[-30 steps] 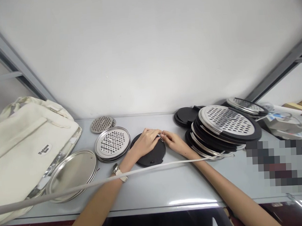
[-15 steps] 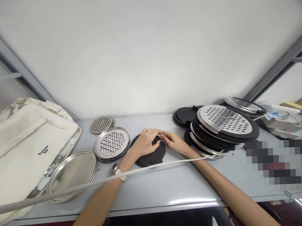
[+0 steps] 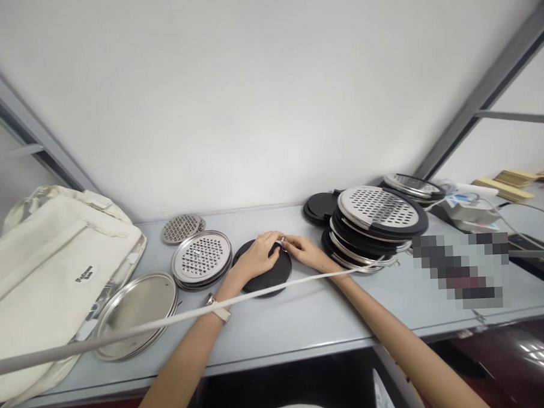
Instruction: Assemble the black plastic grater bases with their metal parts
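A black round plate (image 3: 267,279) lies on the table in front of me. My left hand (image 3: 260,255) rests over its upper part, fingers curled towards the far edge and the thumb bent in on top, gripping it. At the plate's upper right edge, my right hand (image 3: 301,251) has its fingertips pinched together close to the left fingertips. Something small and pale shows between the two hands, too small to name. Just left of the plate sits a stack of round metal grater plates (image 3: 202,258) with raised holes.
Plain metal discs (image 3: 136,306) and a cream cloth bag (image 3: 44,268) lie to the left. Small perforated discs (image 3: 181,228) are at the back. A tall stack of black and metal round graters (image 3: 375,208) stands right. A white cord (image 3: 258,296) crosses in front of my forearms.
The view has turned slightly to the right, showing more of the table's right side. Both hands stay at the black plate's upper edge, with the right fingertips closed a little nearer the left ones.
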Action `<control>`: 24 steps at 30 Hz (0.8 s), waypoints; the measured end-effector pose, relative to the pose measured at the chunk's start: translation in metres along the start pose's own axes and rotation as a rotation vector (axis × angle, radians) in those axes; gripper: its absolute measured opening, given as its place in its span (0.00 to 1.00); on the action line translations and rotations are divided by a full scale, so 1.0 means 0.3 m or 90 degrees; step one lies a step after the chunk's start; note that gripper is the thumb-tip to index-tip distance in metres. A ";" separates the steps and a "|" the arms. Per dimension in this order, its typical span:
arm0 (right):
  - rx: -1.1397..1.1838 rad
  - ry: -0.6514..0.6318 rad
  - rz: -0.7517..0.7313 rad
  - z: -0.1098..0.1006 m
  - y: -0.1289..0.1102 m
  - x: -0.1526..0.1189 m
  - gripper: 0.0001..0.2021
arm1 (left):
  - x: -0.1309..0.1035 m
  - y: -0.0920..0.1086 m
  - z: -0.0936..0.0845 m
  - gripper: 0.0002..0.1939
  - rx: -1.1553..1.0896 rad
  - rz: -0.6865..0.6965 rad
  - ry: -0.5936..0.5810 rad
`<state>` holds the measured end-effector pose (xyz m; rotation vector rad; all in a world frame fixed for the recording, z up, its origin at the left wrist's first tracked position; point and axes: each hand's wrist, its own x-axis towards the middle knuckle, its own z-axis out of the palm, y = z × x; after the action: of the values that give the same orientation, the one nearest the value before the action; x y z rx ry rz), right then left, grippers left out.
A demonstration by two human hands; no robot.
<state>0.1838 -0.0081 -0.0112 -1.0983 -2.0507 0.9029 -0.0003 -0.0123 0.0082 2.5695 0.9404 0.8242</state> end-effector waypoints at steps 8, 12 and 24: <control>-0.056 -0.017 0.022 -0.014 -0.004 0.002 0.23 | -0.005 0.015 -0.005 0.13 -0.007 0.031 -0.008; -0.057 -0.093 0.036 -0.035 -0.007 -0.001 0.23 | -0.006 0.026 -0.016 0.12 -0.014 0.038 -0.014; -0.054 -0.141 0.025 -0.059 -0.018 -0.007 0.19 | 0.007 0.003 -0.013 0.12 0.012 0.032 -0.006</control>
<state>0.1962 -0.0074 0.0027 -1.1305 -2.2717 1.0040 -0.0009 -0.0113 0.0125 2.6210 0.8888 0.8194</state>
